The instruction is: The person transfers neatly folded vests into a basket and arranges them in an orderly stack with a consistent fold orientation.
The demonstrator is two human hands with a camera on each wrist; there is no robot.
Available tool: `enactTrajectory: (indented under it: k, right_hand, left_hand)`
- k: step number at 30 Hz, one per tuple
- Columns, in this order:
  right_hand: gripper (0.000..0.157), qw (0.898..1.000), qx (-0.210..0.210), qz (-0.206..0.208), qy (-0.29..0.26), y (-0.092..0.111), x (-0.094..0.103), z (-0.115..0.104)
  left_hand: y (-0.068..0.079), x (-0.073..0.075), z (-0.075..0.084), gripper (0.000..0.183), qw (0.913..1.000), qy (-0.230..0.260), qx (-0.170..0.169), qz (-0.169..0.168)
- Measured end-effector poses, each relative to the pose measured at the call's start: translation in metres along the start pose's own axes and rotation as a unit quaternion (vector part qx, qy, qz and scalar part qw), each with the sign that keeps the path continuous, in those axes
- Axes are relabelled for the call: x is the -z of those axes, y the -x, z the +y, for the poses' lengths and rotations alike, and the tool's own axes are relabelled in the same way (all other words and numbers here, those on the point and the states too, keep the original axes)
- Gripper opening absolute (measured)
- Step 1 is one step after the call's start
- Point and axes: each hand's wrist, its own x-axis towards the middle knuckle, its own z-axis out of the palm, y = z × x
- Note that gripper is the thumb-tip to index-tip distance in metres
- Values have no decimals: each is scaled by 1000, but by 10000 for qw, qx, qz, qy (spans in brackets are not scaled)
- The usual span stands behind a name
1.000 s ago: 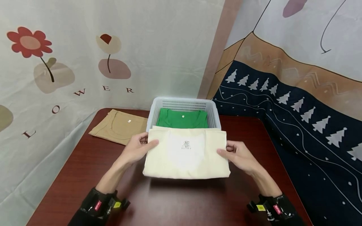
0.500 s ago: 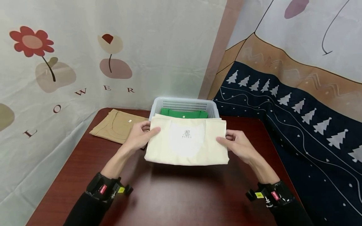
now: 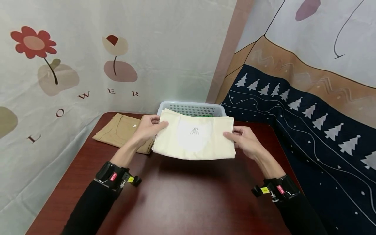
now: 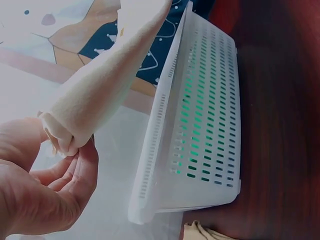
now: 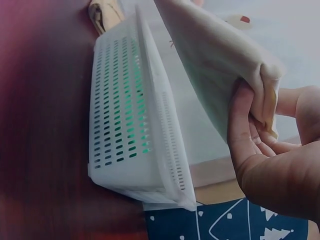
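A folded cream shirt [image 3: 194,137] with a printed neck label is held up by its two sides, level with the basket's front. My left hand [image 3: 149,129] pinches its left edge, thumb on top and fingers beneath. At the opposite edge my right hand [image 3: 243,139] grips it the same way. Behind and below the shirt stands a white perforated plastic basket [image 3: 194,106]. Both wrist views show the shirt above the basket's rim [image 4: 155,130], clear of it. Green cloth [image 5: 131,100] shows through the holes in the basket wall; from the head view the shirt hides nearly all of it.
A folded tan shirt [image 3: 120,132] lies on the dark red-brown table [image 3: 188,195], left of the basket. Behind the table hangs a pale curtain [image 3: 164,58] with flower prints. Navy fabric with white trees [image 3: 308,147] hangs along the right side.
Both hands have carried the cream shirt forward and up toward the basket. The shirt now covers most of the green cloth that showed before.
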Motion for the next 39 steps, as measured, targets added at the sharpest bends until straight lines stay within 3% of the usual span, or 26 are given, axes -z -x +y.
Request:
enactTrajectory:
  k: [9,20,39]
  right_hand:
    - [55,9996,-212,142,-119,-27,6,-5]
    - [57,9985,-503,221,16,-52,11,-10]
    - [55,9961,-670,496,284,-82,14,-17]
  left_hand:
    - [-20,3,7,46,9989,-189,424,-5]
    - [-52,6,4,48,9979,129,627,-23]
    - [-82,1,7,59,9953,320,909,4]
